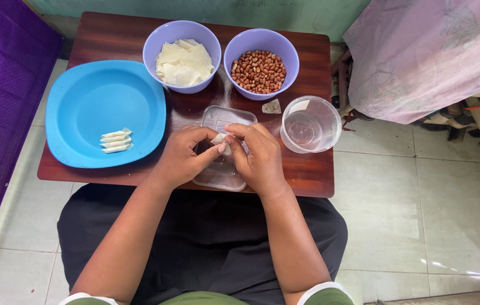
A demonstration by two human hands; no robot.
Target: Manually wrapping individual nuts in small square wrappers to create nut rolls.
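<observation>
The left hand (180,158) and the right hand (260,158) meet over the middle of the table. Both pinch one small pale wrapper piece (218,138) between thumbs and fingertips. The other fingers curl in close. The piece sits right between the two hands, above a clear flat plastic lid (220,172).

This little wrapper looks very thin and very light. It looks soft and bendy, like paper made of dough. It could tear if pulled hard, so I think a gentle pinch at the edges or ends is best. It may stick to fingers a bit.

Behind the hands stand two purple bowls. The left bowl (155,42) holds a pile of flat white wrapper sheets (184,62). The right bowl (293,53) holds brown peanuts (258,70). They look small, hard and easy to roll away.

A clear round plastic cup (330,121) stands just beside the right hand. One loose scrap of wrapper (272,106) lies near it.

On the left is a blue plate (81,96). Four small rolled wrappers (117,141) lie on it, side by side. All of this rests on a dark wooden table (121,36).
</observation>
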